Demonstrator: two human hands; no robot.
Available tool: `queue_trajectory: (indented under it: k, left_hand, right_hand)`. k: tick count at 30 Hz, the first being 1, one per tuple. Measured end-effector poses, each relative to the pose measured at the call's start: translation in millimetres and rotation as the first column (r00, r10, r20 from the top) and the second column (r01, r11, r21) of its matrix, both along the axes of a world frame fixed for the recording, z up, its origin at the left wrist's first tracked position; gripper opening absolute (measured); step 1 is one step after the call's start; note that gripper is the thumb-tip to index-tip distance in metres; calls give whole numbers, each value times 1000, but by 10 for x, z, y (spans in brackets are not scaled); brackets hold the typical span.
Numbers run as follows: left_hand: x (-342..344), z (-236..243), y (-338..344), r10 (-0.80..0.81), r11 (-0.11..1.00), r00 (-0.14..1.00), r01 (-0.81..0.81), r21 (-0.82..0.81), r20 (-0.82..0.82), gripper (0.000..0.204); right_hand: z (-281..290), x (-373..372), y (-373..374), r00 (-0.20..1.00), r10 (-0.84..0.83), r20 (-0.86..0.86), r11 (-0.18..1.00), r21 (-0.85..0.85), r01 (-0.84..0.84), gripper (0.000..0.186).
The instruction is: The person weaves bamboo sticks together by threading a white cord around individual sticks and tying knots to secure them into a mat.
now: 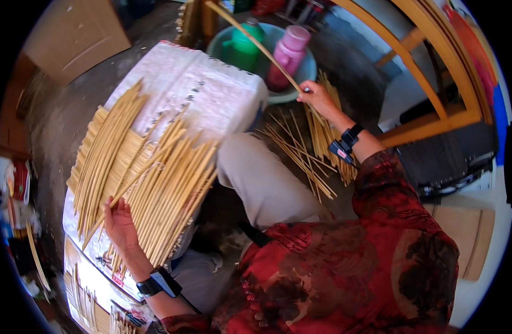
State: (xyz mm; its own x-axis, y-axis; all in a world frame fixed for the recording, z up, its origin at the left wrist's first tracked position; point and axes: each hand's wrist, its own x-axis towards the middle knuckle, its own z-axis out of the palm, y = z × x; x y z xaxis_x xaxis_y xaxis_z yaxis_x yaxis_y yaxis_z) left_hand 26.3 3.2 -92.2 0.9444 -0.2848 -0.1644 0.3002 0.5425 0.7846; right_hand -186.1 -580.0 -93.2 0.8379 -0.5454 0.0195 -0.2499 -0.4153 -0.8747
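Note:
My right hand (pixel 317 97) is raised at the right, its fingers closed round a long thin wooden stick (pixel 256 43). That stick slants away to the far left, past a tub. At the left, my left hand (pixel 120 224) is over a broad layer of pale yellow sticks (pixel 161 195). Its thumb and fingers close on one stick (pixel 98 225) that lies slantwise across the others. Another bunch of sticks (pixel 108 147) rests beside them to the left. All these lie on a white cloth-like covering (pixel 211 92) with dark printing. Black bands with small devices circle both wrists.
A pale blue tub (pixel 292 97) at the far side holds a green flask (pixel 245 47) and a pink flask (pixel 289 53). Loose sticks (pixel 300 150) lie on the floor right of my knee. A wooden frame (pixel 456 67) stands at the right.

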Motion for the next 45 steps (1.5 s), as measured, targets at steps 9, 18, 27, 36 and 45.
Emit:
queue_trajectory:
  k: [9, 18, 27, 36, 45]
  left_hand:
    - [-92, 42, 232, -81, 996, 996, 80, -25, -34, 30]
    - [-409, 239, 99, -58, 998, 998, 59, 25, -34, 30]
    - [-903, 682, 49, 17, 999, 999, -18, 34, 46, 22]
    - [-2164, 957, -811, 163, 981, 955, -128, -148, 249, 14]
    - [-3002, 1144, -405, 432, 902, 812, -382, -202, 393, 36]
  right_hand:
    - [-1338, -2721, 247, 903, -198, -381, 940, 189, 286, 10]
    - [-1519, -2863, 598, 820, -79, -567, 892, 328, 312, 12]
    - [-1606, -2523, 262, 952, -199, -233, 954, 176, 242, 18]
    - [782, 77, 1256, 763, 634, 131, 691, -540, -481, 23]
    - [1756, 195, 3911, 0, 996, 87, 56, -651, -757, 30]
